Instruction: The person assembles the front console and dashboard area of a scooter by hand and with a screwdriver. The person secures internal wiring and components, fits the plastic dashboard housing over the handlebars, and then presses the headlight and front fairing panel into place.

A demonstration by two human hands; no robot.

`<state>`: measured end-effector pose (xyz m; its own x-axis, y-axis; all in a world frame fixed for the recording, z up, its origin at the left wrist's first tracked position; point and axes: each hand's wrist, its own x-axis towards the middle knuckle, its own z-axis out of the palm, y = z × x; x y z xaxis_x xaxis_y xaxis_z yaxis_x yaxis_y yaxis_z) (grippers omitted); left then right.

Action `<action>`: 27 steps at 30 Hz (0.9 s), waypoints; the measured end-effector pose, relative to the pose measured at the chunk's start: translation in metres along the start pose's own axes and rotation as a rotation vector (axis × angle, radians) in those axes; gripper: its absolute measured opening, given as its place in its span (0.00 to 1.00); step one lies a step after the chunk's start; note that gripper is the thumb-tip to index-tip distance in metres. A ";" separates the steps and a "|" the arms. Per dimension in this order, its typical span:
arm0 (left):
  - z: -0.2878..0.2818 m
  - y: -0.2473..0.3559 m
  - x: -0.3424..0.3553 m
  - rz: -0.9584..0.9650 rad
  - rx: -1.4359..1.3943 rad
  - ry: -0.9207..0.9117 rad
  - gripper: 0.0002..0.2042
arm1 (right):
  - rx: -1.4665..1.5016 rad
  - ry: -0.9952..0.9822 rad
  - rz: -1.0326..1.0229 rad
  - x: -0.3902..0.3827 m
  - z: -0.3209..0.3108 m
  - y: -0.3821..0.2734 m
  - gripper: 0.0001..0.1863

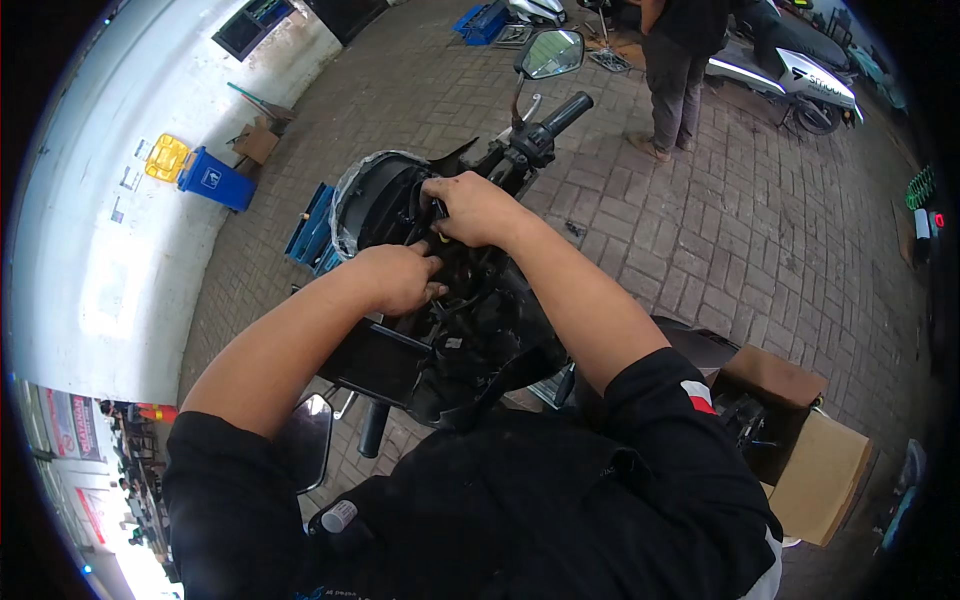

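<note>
Far L: white wall (130,230), w/ a blue bin (215,179) near it and a small brown box (257,140) just past that on the brick floor (690,240). Then the L mirror (303,440), close beside the L sleeve (225,480), & a blue toolbox (315,225), partly hidden behind the round housing (375,205) w/ silvery rim. L grip (374,430) sticks out lower down.

Mid: L hand (400,277) reaches into the bike (490,330) front, by the housing, fingers curled in among dark parts; can't tell if they grip anything. R hand (470,210) is just above/right, fingers bent round a black part (437,207); can't tell if it's gripped. Hands & forearms block part of the view.

R side: R mirror (553,54) & R grip (568,113) up top, co-worker (675,80) standing beyond, open carton (822,470) w/ dark parts low by the R sleeve (680,430), white scooter (790,75) parked far back.
</note>
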<state>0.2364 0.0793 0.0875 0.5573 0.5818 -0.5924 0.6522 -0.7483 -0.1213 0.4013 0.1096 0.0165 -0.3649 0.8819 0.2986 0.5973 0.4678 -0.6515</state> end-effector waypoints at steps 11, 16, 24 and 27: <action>-0.008 0.010 0.006 -0.067 0.072 -0.145 0.21 | -0.093 -0.070 0.034 0.002 0.002 -0.006 0.20; -0.004 0.010 0.002 -0.053 0.033 -0.044 0.20 | 0.014 -0.171 -0.034 0.001 -0.016 0.008 0.24; 0.001 0.002 0.013 -0.031 0.063 -0.090 0.21 | -0.007 -0.167 -0.079 -0.002 -0.011 0.013 0.25; 0.012 -0.003 0.012 0.031 -0.001 0.134 0.17 | -0.003 -0.096 -0.101 -0.007 -0.001 0.020 0.25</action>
<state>0.2352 0.0842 0.0717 0.6405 0.5960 -0.4844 0.6344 -0.7660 -0.1036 0.4167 0.1128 0.0021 -0.4901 0.8207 0.2938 0.5564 0.5540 -0.6193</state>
